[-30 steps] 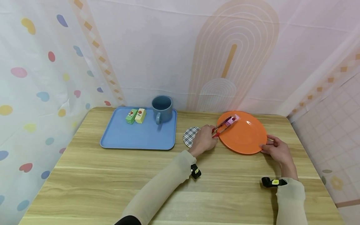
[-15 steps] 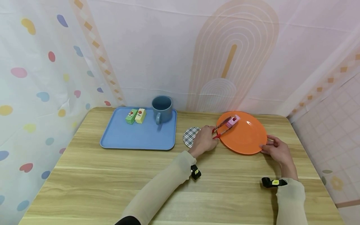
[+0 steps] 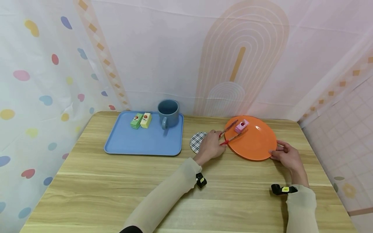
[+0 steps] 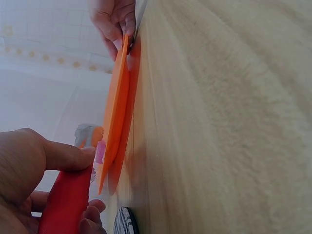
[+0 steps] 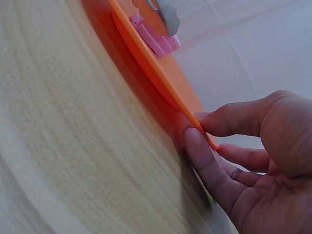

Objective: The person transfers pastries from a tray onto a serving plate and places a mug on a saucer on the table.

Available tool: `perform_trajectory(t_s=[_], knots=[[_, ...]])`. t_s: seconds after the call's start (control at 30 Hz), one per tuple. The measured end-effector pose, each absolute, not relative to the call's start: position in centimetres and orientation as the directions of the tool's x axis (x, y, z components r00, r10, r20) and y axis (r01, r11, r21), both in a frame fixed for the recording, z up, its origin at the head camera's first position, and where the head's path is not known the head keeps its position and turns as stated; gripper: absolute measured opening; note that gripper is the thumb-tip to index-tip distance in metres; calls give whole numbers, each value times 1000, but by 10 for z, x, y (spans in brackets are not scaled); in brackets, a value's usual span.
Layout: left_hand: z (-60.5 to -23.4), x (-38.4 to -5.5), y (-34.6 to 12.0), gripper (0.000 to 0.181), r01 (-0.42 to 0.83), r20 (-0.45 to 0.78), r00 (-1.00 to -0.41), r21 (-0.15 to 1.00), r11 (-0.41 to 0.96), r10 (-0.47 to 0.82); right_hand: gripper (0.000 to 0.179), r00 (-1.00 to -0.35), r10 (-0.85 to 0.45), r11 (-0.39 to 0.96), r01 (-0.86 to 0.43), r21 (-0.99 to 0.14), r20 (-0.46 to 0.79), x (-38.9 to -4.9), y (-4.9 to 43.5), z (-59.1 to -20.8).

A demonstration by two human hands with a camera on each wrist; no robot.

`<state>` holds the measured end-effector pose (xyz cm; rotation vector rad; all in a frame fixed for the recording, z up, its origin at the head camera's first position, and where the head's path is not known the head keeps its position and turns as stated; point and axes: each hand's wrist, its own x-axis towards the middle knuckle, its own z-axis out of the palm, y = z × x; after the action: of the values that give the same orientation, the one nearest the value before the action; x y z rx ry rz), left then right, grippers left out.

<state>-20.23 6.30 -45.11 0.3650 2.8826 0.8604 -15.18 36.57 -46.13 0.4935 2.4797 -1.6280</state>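
Note:
My left hand grips a pair of tongs by their red handles, its thumb lying along one handle in the left wrist view. The tongs' metal arms are spread, one on each side of a pink toy cake slice topped with a red berry. That slice sits on the left part of an orange plate. At the plate's near right rim, my right hand pinches the edge between thumb and fingers. The right wrist view shows a scalloped tong tip beside the pink slice.
Left of the plate, a round checked coaster lies partly behind my left hand. A blue tray farther left holds a blue-grey mug, a green cake slice and a yellow one. A printed curtain hangs behind the table.
The tongs have spread apart, letting go of the pink cake slice, which stays on the plate. My right hand keeps its place at the rim.

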Motion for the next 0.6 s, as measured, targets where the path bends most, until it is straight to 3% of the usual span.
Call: perform_trajectory(t_s=[0.6], knots=[[-454, -191, 53, 70, 193, 17, -973, 602, 775, 229, 78, -945, 183, 360, 322, -876, -272, -150, 366, -461]])
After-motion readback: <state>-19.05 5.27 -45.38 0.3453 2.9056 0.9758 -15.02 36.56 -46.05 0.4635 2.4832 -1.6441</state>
